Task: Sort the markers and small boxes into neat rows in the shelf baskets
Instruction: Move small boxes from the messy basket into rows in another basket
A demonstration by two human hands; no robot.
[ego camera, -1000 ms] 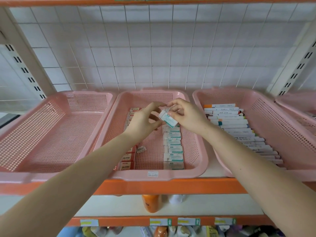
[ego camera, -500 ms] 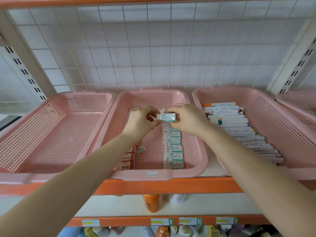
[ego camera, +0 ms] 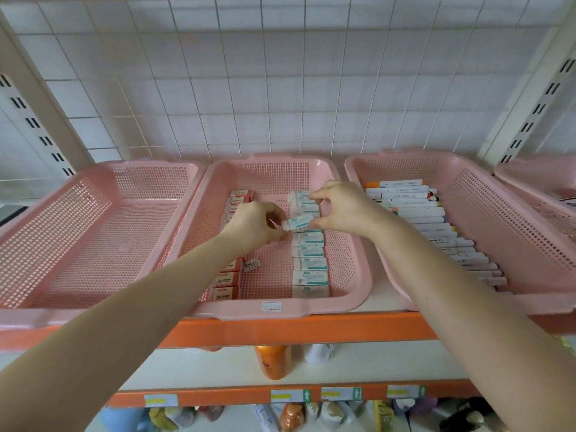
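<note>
A small white and teal box is held slightly tilted over the middle pink basket. My left hand pinches its left end and my right hand pinches its right end. Below it a row of white and teal boxes runs front to back on the basket's right side. A row of red boxes lines the left side, partly hidden by my left arm. The right pink basket holds a row of white markers.
The left pink basket holds nothing. A loose barcode label lies in the middle basket. A fourth pink basket shows at the far right edge. An orange bottle stands on the shelf below the orange shelf edge.
Both hands have lowered the white and teal box toward the row of matching boxes. The box has turned from steeply tilted to nearly level, and the view has shifted slightly.
</note>
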